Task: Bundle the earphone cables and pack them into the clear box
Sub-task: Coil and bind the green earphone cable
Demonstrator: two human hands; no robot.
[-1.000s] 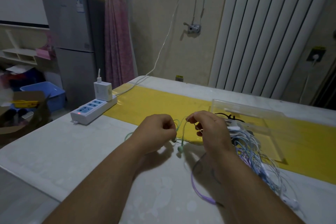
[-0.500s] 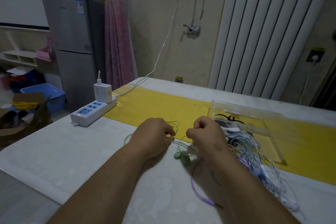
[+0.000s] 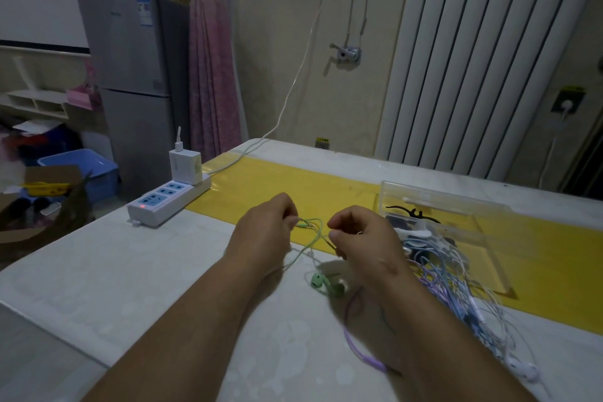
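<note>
The green earphone cable (image 3: 314,240) is strung between both hands just above the surface (image 3: 130,271), at the near edge of the yellow mat (image 3: 261,183). The left hand (image 3: 266,232) has its fingers curled and pinches the strands at one side. The right hand (image 3: 362,238) is curled too and pinches the cable from the other side. The cable's two green earbuds (image 3: 326,285) lie on the surface below and between the hands. The clear box (image 3: 440,197) sits to the right on the mat, with a black cord (image 3: 411,213) and some pale pieces inside. I judge this cable is at the winding step, not yet packed.

What worries me is that the cable is thin, slick and springy, so loops may pop open if either pinch slackens. The earbuds are smooth, rounded plastic and the only weight on it. Dragged along, they could snag the purple cable (image 3: 359,354) curling under the right forearm, or the loose pile (image 3: 456,290) of blue, lilac and white cables against the box's near side. That pile is a tangle of fine round cords, and catching one strand would pull others along. The box walls are hard, glossy and see-through, easy to misjudge in this dim light.
</note>
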